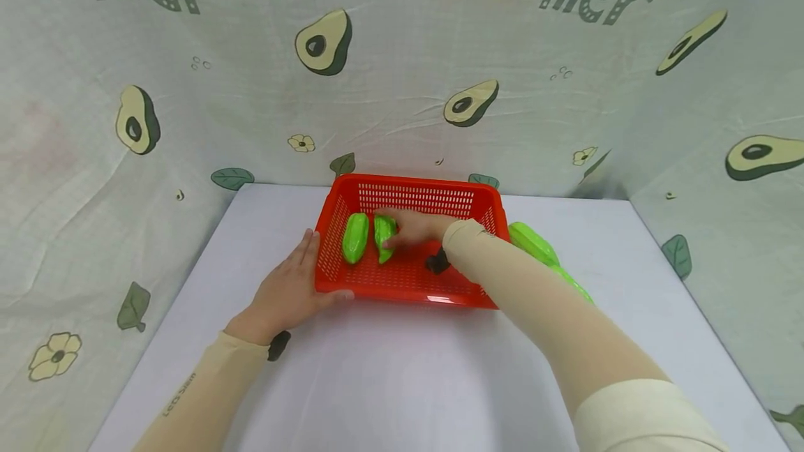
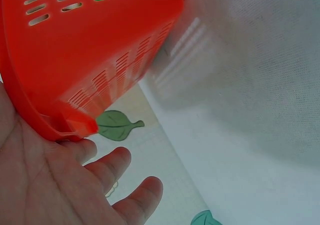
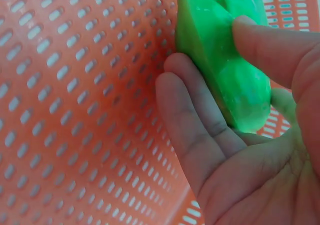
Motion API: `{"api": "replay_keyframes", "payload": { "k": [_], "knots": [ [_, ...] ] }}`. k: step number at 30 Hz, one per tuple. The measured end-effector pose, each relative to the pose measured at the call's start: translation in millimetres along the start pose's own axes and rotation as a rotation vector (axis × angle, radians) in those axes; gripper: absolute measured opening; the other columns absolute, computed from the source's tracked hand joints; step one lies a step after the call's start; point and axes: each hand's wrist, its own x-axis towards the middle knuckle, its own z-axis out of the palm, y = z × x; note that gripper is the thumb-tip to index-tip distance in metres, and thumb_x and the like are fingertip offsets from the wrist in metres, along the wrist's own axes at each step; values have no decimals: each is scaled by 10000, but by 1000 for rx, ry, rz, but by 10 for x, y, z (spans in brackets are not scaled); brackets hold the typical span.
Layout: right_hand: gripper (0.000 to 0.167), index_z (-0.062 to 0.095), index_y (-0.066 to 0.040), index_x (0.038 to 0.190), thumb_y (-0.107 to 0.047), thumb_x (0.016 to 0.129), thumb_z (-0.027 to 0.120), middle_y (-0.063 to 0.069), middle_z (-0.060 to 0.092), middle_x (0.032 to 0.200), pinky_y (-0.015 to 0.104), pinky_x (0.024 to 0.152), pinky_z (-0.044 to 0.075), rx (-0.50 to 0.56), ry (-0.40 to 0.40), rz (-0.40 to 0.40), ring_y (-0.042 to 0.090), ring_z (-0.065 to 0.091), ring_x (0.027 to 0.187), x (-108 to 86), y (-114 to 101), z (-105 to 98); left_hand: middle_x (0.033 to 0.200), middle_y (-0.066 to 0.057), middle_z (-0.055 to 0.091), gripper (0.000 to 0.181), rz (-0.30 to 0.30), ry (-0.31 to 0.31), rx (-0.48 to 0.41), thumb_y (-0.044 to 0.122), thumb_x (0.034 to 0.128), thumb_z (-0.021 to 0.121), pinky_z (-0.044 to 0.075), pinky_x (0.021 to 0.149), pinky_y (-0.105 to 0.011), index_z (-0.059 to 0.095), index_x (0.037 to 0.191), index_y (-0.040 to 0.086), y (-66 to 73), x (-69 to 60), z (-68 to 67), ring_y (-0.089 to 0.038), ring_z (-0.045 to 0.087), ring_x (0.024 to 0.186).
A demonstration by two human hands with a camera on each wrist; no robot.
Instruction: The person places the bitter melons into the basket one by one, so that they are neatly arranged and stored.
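Observation:
A red plastic basket (image 1: 408, 291) with slotted walls sits at the back of the white table. Inside it, my right hand (image 1: 411, 226) holds a ridged, tapered green vegetable (image 3: 225, 60) between the thumb and fingers. The right wrist view shows the thumb on one side, with fingers along the other. Left of it, a second green vegetable (image 1: 356, 238) lies in the basket. My left hand (image 1: 289, 296) rests against the basket's front left corner, fingers straight along the side and thumb by the front rim. In the left wrist view, the palm (image 2: 45, 180) touches the basket's rim.
Right of the basket, more green vegetables (image 1: 534, 243) lie on the table (image 1: 377, 382), partly hidden by my right forearm. A pale cloth (image 1: 402, 47) printed with avocados and leaves hangs behind and at both sides.

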Motion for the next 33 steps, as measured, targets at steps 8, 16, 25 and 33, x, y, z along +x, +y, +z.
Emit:
{"api": "replay_keyframes", "payload": {
  "k": [8, 16, 25, 33],
  "knots": [
    [784, 281, -221, 1588, -178, 937, 718, 95, 466, 1422, 390, 1102, 357, -40, 32, 9, 225, 450, 1220, 43, -9, 83, 1625, -252, 115, 1303, 8, 7, -1, 846, 755, 548, 336, 1099, -563, 82, 1563, -64, 10, -5, -10, -440, 198, 1460],
    [766, 315, -219, 1575, -195, 931, 729, 94, 495, 1407, 390, 1093, 367, -59, 43, -9, 213, 480, 1197, 68, -27, 130, 1621, -257, 128, 1302, 11, 14, 5, 842, 752, 558, 341, 1094, -566, 102, 1559, -73, 15, -3, -8, -445, 207, 1457],
    [776, 296, -230, 1581, -256, 935, 726, 95, 501, 1399, 413, 1093, 373, -85, 43, 5, 219, 493, 1194, 74, -24, 145, 1618, -262, 132, 1297, 19, 19, 6, 839, 759, 555, 333, 1101, -561, 108, 1554, -82, 25, -4, -14, -446, 213, 1454],
    [842, 191, -188, 1606, -305, 948, 703, 118, 381, 1537, 457, 1152, 291, -104, -18, 10, 282, 369, 1399, -116, -90, -34, 1625, -252, 114, 1313, 6, 5, -6, 854, 749, 546, 331, 1101, -563, 85, 1560, -71, 21, -7, -16, -438, 193, 1463]
  ]
}}
